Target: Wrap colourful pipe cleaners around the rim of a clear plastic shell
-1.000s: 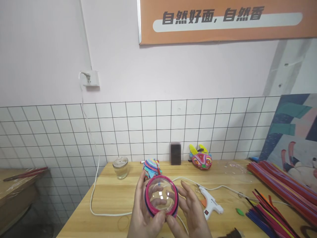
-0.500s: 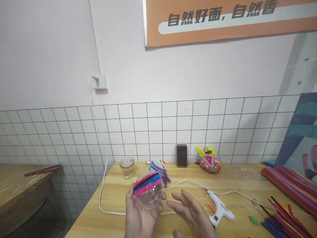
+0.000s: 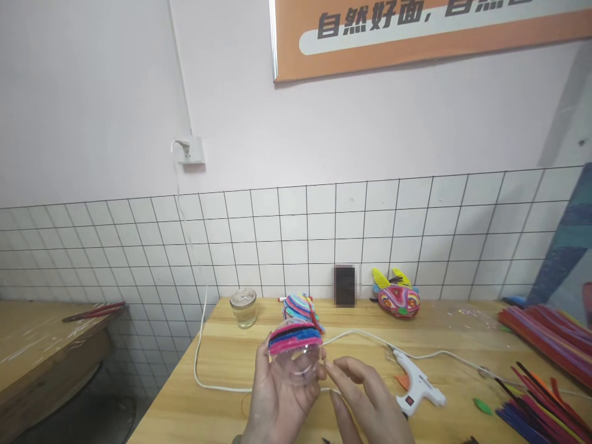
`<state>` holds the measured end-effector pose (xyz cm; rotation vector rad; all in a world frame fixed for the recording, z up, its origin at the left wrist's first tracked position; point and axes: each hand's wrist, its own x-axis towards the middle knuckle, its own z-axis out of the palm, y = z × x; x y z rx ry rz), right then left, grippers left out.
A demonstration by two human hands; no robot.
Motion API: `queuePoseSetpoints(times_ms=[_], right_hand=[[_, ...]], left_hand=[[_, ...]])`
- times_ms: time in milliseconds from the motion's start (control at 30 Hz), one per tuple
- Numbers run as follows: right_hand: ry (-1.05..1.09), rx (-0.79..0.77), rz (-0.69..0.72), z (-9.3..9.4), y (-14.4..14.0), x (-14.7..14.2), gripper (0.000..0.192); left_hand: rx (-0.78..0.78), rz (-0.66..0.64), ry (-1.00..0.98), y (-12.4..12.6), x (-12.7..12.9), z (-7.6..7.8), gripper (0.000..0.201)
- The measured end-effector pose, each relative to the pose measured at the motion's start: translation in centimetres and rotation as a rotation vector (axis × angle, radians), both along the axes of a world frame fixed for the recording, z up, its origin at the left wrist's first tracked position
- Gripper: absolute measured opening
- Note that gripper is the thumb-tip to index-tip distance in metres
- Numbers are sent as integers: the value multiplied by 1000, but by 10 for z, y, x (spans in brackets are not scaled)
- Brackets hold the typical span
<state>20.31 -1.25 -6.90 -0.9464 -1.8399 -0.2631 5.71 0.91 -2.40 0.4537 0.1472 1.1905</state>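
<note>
My left hand [image 3: 276, 404] cups a clear plastic half-sphere [image 3: 296, 365] from below, its rim wrapped in pink, black and blue pipe cleaners and turned up. The fingertips of my right hand [image 3: 365, 398] touch the right side of the dome, fingers extended. Both hands hover over the near part of the wooden table [image 3: 222, 370].
A white glue gun [image 3: 419, 385] lies right of my hands, its cable [image 3: 200, 345] running to a wall socket [image 3: 190, 150]. A glass jar [image 3: 243, 307], a striped craft piece [image 3: 298, 306], a colourful mask [image 3: 398, 299] and pipe cleaner bundles [image 3: 546, 336] sit on the table. A second table [image 3: 41, 345] stands left.
The dome turned from facing me to rim up. My right hand let go, then came back to touch its right side. The view shifted left.
</note>
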Motion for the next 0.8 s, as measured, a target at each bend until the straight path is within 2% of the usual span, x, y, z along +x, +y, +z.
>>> queuePoseSetpoints(times_ms=[133, 300, 367, 567, 633, 800], right_hand=[[-24, 53, -29, -5, 12, 2, 57], [88, 187, -91, -18, 26, -7, 49], [74, 194, -101, -15, 24, -7, 50], [-116, 148, -74, 8, 9, 2, 72], [-162, 176, -101, 10, 7, 3, 68], [-161, 271, -174, 15, 4, -3, 37]], left_hand=[[-63, -19, 13, 1, 0, -5, 38], [-92, -41, 53, 2, 2, -10, 39], [-99, -39, 75, 1, 4, -10, 41], [-156, 72, 80, -2, 10, -4, 41], [-130, 81, 77, -3, 13, -3, 40], [-89, 74, 95, -5, 20, -8, 40]])
